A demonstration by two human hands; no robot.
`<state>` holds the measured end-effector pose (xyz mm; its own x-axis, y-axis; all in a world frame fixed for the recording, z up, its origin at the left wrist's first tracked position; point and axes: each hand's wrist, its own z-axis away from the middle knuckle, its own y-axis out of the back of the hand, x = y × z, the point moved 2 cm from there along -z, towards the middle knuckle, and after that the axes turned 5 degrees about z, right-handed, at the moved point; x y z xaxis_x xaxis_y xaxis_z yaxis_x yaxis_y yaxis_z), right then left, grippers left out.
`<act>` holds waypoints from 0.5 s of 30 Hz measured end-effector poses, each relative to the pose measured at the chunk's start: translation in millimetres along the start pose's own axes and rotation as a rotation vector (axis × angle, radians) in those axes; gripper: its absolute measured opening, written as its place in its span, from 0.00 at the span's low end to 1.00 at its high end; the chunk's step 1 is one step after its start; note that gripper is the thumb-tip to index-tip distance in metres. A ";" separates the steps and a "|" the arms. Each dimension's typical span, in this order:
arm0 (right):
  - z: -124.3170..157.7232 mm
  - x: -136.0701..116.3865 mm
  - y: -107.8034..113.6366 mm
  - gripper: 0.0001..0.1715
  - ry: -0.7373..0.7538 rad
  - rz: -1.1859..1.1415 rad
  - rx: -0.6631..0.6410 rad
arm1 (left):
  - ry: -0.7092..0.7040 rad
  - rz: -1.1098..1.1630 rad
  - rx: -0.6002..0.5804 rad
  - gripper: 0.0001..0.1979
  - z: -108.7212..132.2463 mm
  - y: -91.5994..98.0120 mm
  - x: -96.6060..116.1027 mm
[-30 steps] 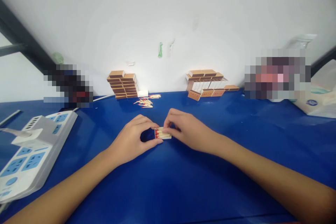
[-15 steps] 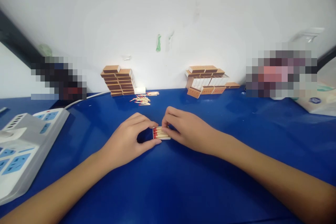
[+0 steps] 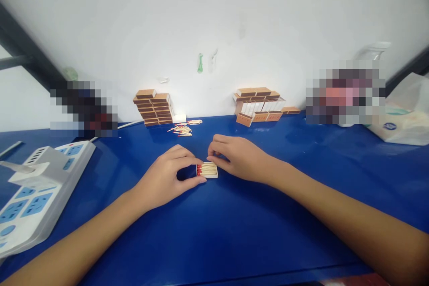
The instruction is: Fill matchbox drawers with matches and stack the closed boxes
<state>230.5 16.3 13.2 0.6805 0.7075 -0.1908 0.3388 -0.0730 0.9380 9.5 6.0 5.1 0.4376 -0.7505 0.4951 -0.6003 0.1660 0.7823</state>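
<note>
A small white matchbox tray [image 3: 212, 176] filled with red-tipped matches [image 3: 208, 169] lies on the blue table. My left hand [image 3: 174, 172] grips the tray's left end between thumb and fingers. Above the tray's upper right edge is my right hand [image 3: 231, 154], thumb and fingertips pinched together; whatever they may hold is too small to make out. Farther back, loose matches [image 3: 182, 130] lie in a pile beside a stack of brown matchboxes [image 3: 154, 109].
Another group of matchboxes [image 3: 259, 105] stands against the wall at the back right. A white power strip [image 3: 63, 187] with a plug lies at the left. On the far right is a plastic packet [image 3: 398, 120]; a cable runs along the back left.
My right hand has lifted slightly off the matches, uncovering more of the tray. My left hand keeps its grip. The camera view has shifted slightly.
</note>
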 end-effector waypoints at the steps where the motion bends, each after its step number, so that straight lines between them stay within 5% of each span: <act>1: -0.1 0.9 0.0 0.08 0.006 -0.007 0.012 | 0.000 0.001 0.000 0.14 0.4 0.0 0.1; 6: 0.3 -1.6 2.0 0.06 0.002 -0.157 0.077 | 0.011 -0.011 -0.006 0.20 2.5 -1.1 -0.6; 15: 1.6 -3.6 -4.4 0.03 -0.068 -0.244 -0.058 | 0.007 -0.009 -0.001 0.12 2.6 -0.8 -3.2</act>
<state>227.6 12.9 9.3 0.6260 0.6504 -0.4302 0.4616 0.1356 0.8767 6.8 6.6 1.9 0.4478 -0.7477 0.4904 -0.5955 0.1597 0.7873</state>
